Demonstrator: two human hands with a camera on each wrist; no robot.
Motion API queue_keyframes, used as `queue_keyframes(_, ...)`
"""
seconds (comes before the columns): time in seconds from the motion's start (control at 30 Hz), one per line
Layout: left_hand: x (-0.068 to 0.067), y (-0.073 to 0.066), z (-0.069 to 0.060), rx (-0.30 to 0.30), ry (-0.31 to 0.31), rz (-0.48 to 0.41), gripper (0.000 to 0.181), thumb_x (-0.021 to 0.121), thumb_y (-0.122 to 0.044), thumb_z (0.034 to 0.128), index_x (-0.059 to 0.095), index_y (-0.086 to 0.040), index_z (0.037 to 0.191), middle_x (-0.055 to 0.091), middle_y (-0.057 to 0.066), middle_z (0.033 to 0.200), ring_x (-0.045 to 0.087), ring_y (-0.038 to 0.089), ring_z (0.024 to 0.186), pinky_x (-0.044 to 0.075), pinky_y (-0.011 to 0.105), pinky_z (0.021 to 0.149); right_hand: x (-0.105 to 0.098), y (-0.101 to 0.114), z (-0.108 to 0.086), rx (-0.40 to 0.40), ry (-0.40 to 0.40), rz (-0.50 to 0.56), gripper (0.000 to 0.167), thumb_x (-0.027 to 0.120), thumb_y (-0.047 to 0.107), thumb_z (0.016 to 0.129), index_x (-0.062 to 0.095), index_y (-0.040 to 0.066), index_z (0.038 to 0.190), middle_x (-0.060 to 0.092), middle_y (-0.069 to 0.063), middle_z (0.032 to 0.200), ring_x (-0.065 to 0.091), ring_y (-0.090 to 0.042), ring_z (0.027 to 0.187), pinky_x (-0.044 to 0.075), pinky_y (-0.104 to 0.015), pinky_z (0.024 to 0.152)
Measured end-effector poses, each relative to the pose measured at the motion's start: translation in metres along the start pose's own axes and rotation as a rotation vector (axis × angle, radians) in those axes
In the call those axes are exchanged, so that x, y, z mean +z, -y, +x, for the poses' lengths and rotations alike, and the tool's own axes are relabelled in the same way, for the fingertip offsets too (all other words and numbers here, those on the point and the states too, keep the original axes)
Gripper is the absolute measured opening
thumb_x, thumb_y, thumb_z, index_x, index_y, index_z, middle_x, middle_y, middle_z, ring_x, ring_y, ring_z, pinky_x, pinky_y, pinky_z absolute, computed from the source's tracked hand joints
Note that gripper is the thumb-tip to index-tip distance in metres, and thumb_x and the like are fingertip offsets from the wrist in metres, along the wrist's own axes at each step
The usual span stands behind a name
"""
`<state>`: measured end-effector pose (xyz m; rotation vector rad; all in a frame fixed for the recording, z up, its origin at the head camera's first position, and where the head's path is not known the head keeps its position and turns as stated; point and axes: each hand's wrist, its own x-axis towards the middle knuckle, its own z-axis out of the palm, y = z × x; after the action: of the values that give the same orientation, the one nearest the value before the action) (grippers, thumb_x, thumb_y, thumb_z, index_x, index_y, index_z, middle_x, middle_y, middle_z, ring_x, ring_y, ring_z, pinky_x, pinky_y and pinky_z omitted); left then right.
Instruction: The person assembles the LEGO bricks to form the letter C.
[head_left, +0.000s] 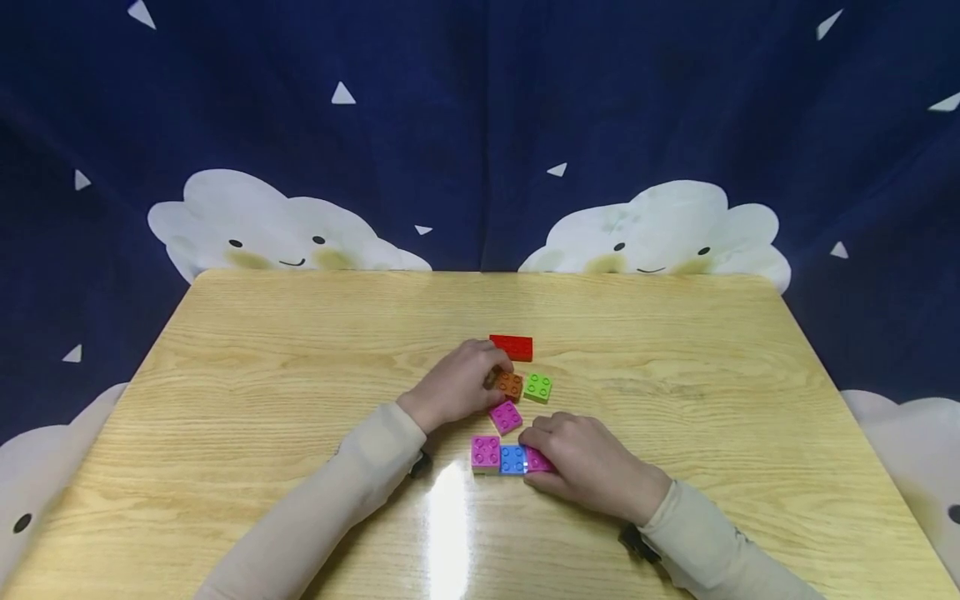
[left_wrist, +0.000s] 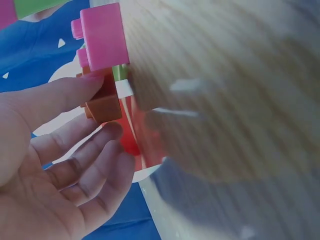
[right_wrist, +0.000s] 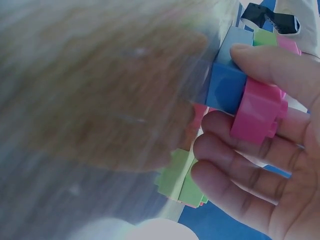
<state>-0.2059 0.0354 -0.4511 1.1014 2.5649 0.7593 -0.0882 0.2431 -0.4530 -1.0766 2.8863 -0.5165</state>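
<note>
My left hand (head_left: 461, 385) pinches a brown-orange toy brick (head_left: 511, 384) between thumb and fingers, low over the table. Just nearer to me lies a loose pink brick (head_left: 506, 417); in the left wrist view it partly overlaps the brown-orange one. My right hand (head_left: 588, 460) grips the right end of a joined row of bricks. That row has a raised pink brick (head_left: 485, 451) at its left end, a blue brick (head_left: 513, 459) in the middle and another pink brick (right_wrist: 257, 111) under the right fingers. Green (right_wrist: 265, 37) shows beneath the raised pink brick.
A lime green brick (head_left: 537, 387) lies right of the brown-orange one. Behind them rests a long red brick (head_left: 512, 347). The wooden table (head_left: 300, 333) ends at a dark blue curtain (head_left: 480, 125) with printed clouds.
</note>
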Motion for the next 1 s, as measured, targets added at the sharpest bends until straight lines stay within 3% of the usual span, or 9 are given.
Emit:
queue_keyframes(0.3, -0.013, -0.001, -0.007, -0.064, -0.014, -0.075, 0.037, 0.087, -0.008, 0.0932, 0.074, 0.000, 0.127, 0.072, 0.013, 0.130, 0.059, 0.035, 0.132, 0.042, 0.045, 0.118, 0.000, 0.000, 0.001, 0.018, 0.016, 0.002, 0.031, 0.091, 0.026, 0.091, 0.078, 0.006, 0.110, 0.073, 0.002, 0.094, 0.066, -0.012, 0.082, 0.059, -0.035, 0.075)
queue_keyframes(0.5, -0.018, -0.003, -0.013, -0.074, -0.033, -0.088, 0.035, 0.087, -0.009, 0.0929, 0.073, -0.001, 0.125, 0.073, 0.009, 0.123, 0.060, 0.032, 0.126, 0.045, 0.045, 0.115, -0.001, 0.001, 0.001, 0.023, 0.024, 0.007, 0.031, 0.090, 0.027, 0.092, 0.078, 0.006, 0.110, 0.074, 0.001, 0.094, 0.066, -0.012, 0.082, 0.059, -0.035, 0.075)
queue_keyframes(0.7, -0.025, -0.007, -0.021, -0.085, -0.051, -0.088, 0.034, 0.088, -0.013, 0.0923, 0.073, -0.004, 0.121, 0.073, 0.006, 0.115, 0.061, 0.028, 0.116, 0.051, 0.043, 0.103, -0.001, 0.001, 0.001, 0.021, 0.020, 0.011, 0.029, 0.090, 0.026, 0.092, 0.077, 0.007, 0.109, 0.073, 0.002, 0.093, 0.063, -0.010, 0.079, 0.058, -0.033, 0.072)
queue_keyframes(1.0, -0.034, -0.015, -0.036, -0.041, -0.095, -0.108, 0.032, 0.088, -0.014, 0.0908, 0.072, -0.005, 0.117, 0.071, 0.003, 0.108, 0.060, 0.026, 0.107, 0.052, 0.042, 0.095, -0.002, 0.002, 0.002, 0.034, 0.041, 0.013, 0.032, 0.089, 0.029, 0.093, 0.078, 0.007, 0.112, 0.074, 0.001, 0.095, 0.064, -0.011, 0.081, 0.058, -0.033, 0.071)
